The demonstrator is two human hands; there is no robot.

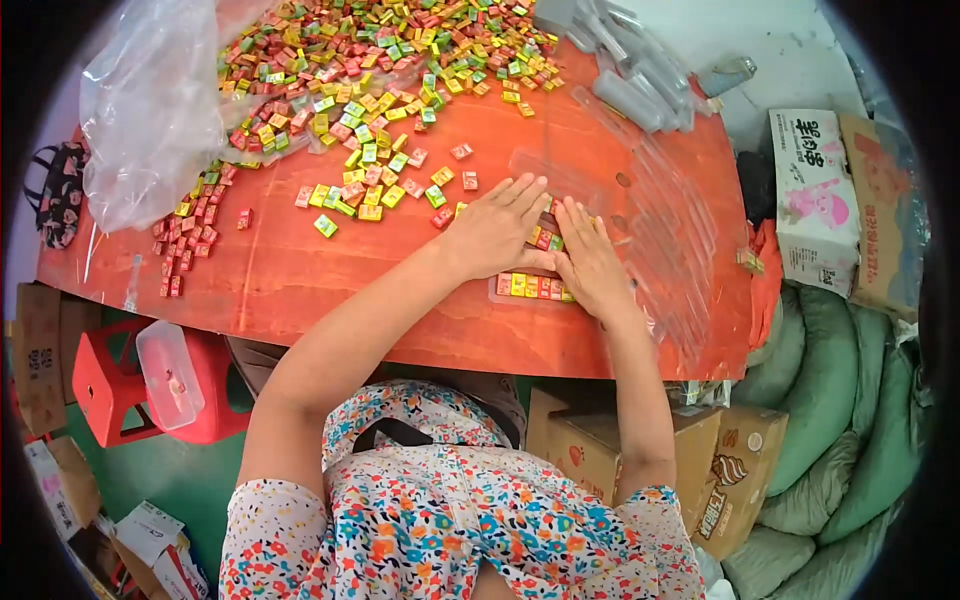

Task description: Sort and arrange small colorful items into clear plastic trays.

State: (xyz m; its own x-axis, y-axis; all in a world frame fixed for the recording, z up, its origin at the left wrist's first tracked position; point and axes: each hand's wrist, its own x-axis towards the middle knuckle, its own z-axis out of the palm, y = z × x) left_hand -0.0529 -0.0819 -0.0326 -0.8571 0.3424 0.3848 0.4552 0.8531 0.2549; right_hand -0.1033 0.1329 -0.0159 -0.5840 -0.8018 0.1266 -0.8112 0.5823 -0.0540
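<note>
A row of small red, yellow and green boxes (537,287) lies side by side in a clear plastic tray (493,290) near the table's front edge. My left hand (497,232) rests flat just beyond that row, fingers stretched toward the far right. Beside it, my right hand (594,262) lies flat over the row's right end, its fingers pointing away from me. Both hands are open, and their thumbs meet or nearly meet. More small boxes (545,240) show in the gap between the hands; what lies under the palms is hidden.
A large heap of small boxes (370,60) covers the back of the red table (400,320). A clear plastic bag (150,130) stands at left. Clear plastic trays (670,230) are spread at right, with more plastic cases (640,90) behind. Cardboard boxes (745,470) stand below the table's right edge.
</note>
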